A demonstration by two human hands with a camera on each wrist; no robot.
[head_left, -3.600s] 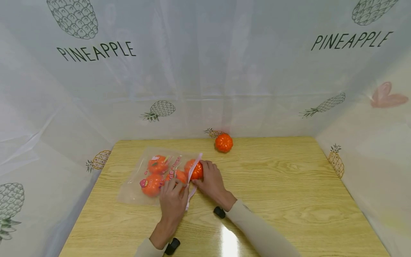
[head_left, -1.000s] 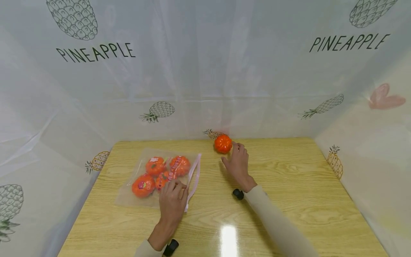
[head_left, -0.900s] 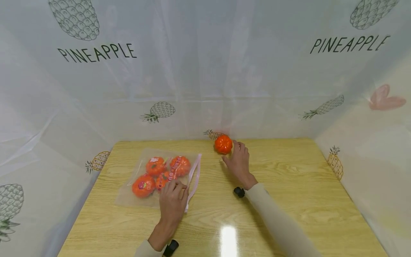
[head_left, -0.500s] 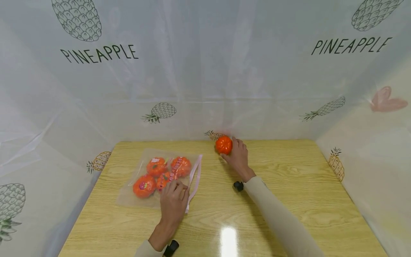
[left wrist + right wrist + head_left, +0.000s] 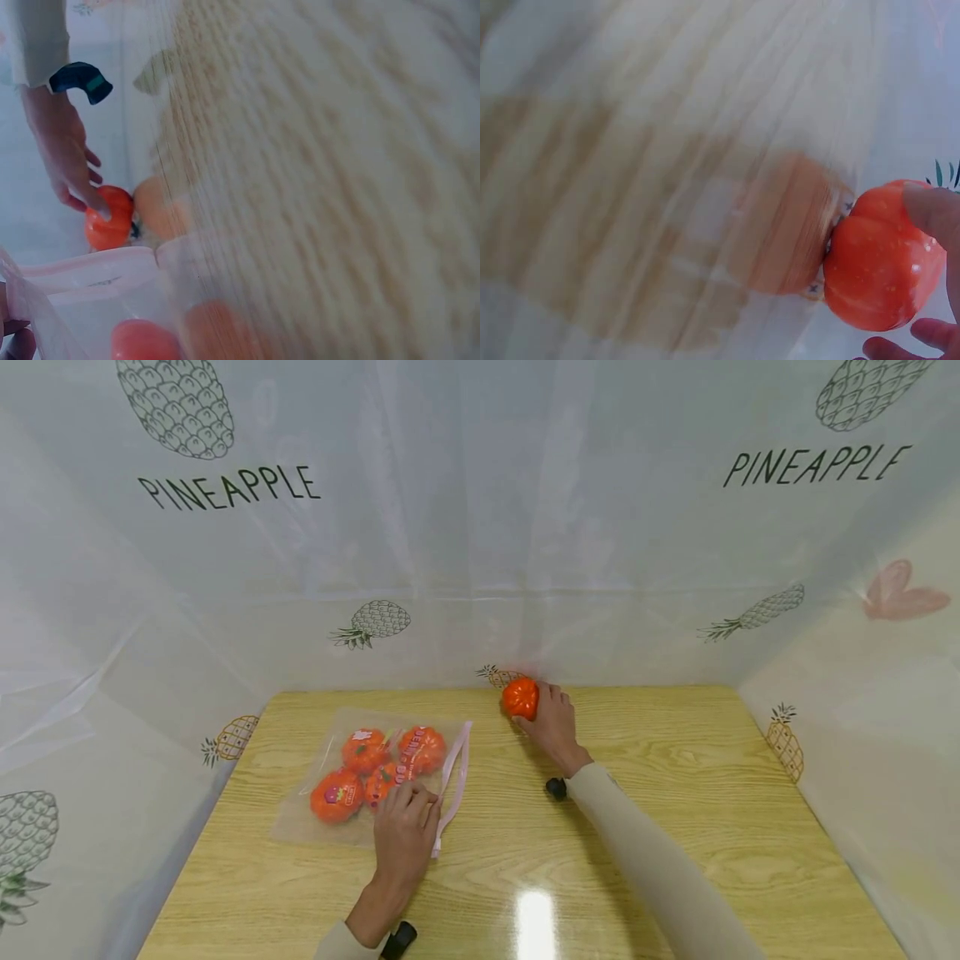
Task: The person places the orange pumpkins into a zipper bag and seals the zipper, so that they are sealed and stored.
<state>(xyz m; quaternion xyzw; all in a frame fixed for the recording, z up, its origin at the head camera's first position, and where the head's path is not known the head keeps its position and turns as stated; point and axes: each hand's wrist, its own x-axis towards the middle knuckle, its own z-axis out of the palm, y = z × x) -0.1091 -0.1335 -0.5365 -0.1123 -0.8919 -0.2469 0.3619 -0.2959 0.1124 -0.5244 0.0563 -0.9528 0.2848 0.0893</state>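
Observation:
At the table's back edge, the right hand [image 5: 553, 724] grips a glossy, ribbed orange-red tomato [image 5: 520, 697], fingers at its right side and thumb in front. The right wrist view shows the thumb pressed on the tomato [image 5: 881, 259] close up. In the left wrist view its dark green stem end faces the tabletop. At left lies a clear zip bag [image 5: 300, 822] with a pink-edged mouth [image 5: 459, 768] facing right. Several similar tomatoes [image 5: 337, 795] are inside. The left hand [image 5: 405, 835] pinches the bag's front edge near the mouth, and the left wrist view shows the mouth standing apart.
The light wood table [image 5: 675, 827] extends to the right and front. A whitish curtain [image 5: 480, 510] printed with pineapples hangs right behind the table and along both sides. Each wrist wears a black strap device [image 5: 399, 939].
Earlier the right hand pushed a tomato into the bag mouth; it then moved to the back tomato and has now closed its fingers on it. The left hand stays at the bag.

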